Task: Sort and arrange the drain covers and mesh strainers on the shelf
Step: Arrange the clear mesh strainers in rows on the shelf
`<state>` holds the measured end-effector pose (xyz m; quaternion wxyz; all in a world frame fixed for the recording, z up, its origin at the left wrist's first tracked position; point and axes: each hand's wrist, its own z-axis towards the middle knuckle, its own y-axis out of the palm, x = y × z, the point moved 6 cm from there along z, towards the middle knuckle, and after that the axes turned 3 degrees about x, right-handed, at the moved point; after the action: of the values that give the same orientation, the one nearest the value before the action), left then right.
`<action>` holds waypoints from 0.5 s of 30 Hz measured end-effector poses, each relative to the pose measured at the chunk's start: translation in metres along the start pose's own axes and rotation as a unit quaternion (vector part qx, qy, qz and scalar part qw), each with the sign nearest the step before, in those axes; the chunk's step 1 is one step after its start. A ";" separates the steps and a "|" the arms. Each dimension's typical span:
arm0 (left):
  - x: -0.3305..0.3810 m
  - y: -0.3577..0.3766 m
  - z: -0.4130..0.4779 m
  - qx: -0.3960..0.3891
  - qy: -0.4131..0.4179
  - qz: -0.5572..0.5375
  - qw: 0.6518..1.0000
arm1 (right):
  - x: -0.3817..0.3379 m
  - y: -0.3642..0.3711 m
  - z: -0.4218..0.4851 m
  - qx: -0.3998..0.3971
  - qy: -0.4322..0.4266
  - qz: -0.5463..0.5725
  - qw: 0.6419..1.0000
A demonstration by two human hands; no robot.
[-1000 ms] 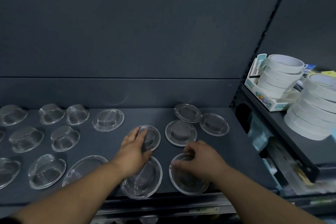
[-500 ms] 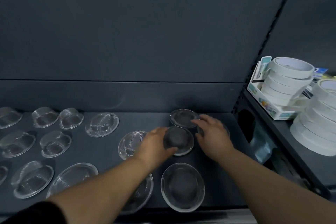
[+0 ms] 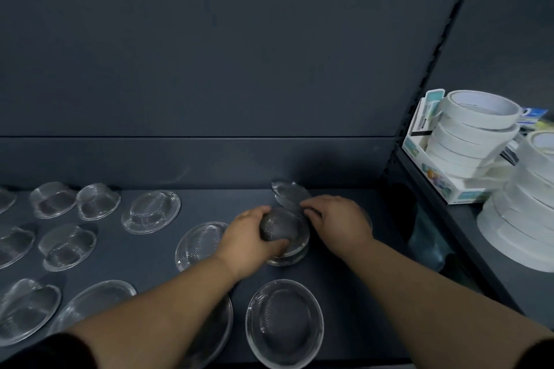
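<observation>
Several round metal mesh strainers lie on the dark shelf. My left hand grips a small domed strainer turned upside down on another flat strainer at mid shelf. My right hand is shut on the edge of a tilted flat strainer just behind it and hides a further one. A large strainer lies at the front, another left of my left hand. Deeper bowl strainers fill the left side.
On the neighbouring shelf to the right stand stacks of white tape rolls in a cardboard box, with a taller stack nearer the front. A dark back panel rises behind the shelf.
Both hands left the front strainers and moved back to the small ones at mid shelf. The left hand set a domed strainer on the flat one; the right hand tilted up the rear strainer.
</observation>
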<state>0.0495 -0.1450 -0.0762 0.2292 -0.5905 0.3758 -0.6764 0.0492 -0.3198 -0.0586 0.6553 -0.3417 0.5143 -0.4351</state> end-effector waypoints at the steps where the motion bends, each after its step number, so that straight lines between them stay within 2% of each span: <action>1: -0.001 -0.004 0.001 0.002 -0.003 -0.015 1.000 | 0.001 -0.005 0.001 0.031 0.018 0.037 0.999; 6: -0.009 -0.027 0.003 0.024 -0.012 -0.059 0.998 | 0.009 -0.022 0.001 0.119 0.094 0.143 0.978; 9: -0.020 -0.047 0.006 0.069 -0.033 -0.074 0.994 | 0.008 -0.032 -0.002 0.158 0.131 0.181 0.962; 15: -0.055 -0.078 0.012 0.136 -0.082 -0.090 0.983 | -0.009 -0.023 -0.002 0.159 0.190 0.277 0.928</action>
<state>0.0821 -0.0590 -0.0495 0.2756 -0.6385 0.2055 -0.6886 0.0409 -0.3205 -0.0352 0.6856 0.0118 0.6276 -0.3687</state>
